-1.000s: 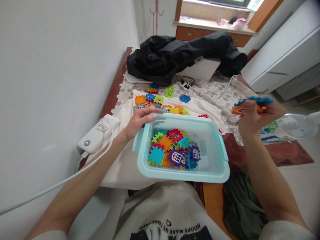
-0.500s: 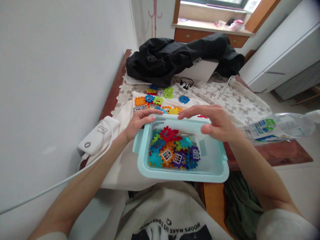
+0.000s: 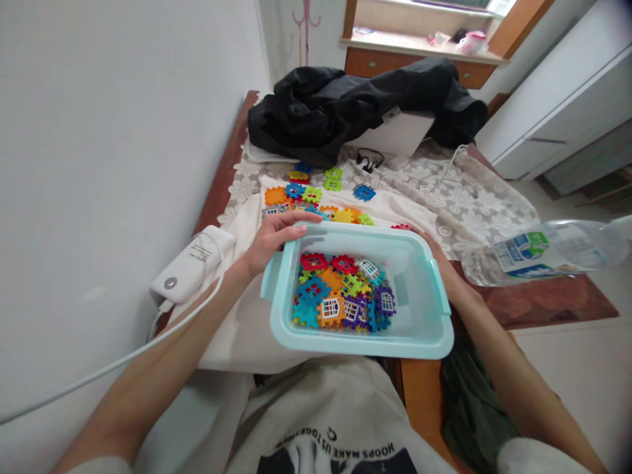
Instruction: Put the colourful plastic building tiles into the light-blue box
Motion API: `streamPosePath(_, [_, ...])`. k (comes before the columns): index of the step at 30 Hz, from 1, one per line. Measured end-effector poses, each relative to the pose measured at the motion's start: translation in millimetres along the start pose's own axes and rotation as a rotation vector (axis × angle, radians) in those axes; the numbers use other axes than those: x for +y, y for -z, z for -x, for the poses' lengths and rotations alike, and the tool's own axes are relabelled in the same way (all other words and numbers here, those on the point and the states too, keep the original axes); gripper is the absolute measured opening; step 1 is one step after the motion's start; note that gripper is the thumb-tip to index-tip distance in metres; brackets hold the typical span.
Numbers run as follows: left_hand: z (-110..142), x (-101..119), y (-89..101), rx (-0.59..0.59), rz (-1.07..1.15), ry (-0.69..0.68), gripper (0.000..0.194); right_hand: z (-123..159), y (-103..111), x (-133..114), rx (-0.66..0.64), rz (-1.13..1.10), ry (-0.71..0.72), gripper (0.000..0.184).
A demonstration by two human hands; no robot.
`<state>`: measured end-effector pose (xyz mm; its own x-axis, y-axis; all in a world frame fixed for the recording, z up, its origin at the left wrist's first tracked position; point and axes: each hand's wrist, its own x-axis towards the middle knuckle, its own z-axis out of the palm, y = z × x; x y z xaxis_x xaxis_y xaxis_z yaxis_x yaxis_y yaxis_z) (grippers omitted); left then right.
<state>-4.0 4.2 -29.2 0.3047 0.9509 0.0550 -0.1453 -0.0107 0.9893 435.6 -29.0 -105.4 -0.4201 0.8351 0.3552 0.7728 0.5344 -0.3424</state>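
A light blue plastic storage bin (image 3: 360,343) sits in front of me, tilted so its inside shows. Inside lies a heap of colourful interlocking plastic building pieces (image 3: 340,289), some with white window inserts. My left hand (image 3: 276,240) grips the far left corner, thumb and fingers at the rim. Around the outside of the far right corner wraps my right hand (image 3: 439,260), its fingers partly hidden behind the bin. More interlocking pieces (image 3: 311,195) lie on white cloth just beyond the bin.
At left a white power bank (image 3: 193,263) has a cable crossing my left forearm. A clear plastic bottle (image 3: 543,250) lies at right. Black clothing (image 3: 345,112) and a white laptop-like panel (image 3: 395,135) are at the back of the lace-covered table (image 3: 488,191).
My right hand has moved from above the bin to its outer right side. A red piece, a window piece and others now lie differently in the heap.
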Motion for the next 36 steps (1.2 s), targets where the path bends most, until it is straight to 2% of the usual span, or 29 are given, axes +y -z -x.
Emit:
streamPosePath(5, [1, 2, -1.4, -0.007, 0.008, 0.024, 0.035, -4, -5, -1, 0.027, 0.003, -0.021, 0.054])
streamPosePath(12, [0, 1, 0.7, -0.010, -0.001, 0.014, 0.037, -14, 2, -8, -0.036, 0.026, -0.022, 0.060])
streamPosePath(18, [0, 0, 0.9, -0.009, -0.002, -0.002, 0.036, -25, -1, 0, -0.035, 0.033, -0.011, 0.040])
streamPosePath(27, [-1, -1, 1.8, -0.025, 0.006, -0.018, 0.033, -45, -6, 5, -0.009, 0.010, 0.062, 0.022])
streamPosePath(36, [-1, 0, 0.0, -0.016, 0.013, -0.012, 0.035, -36, -6, 5, 0.090, 0.022, -0.064, 0.010])
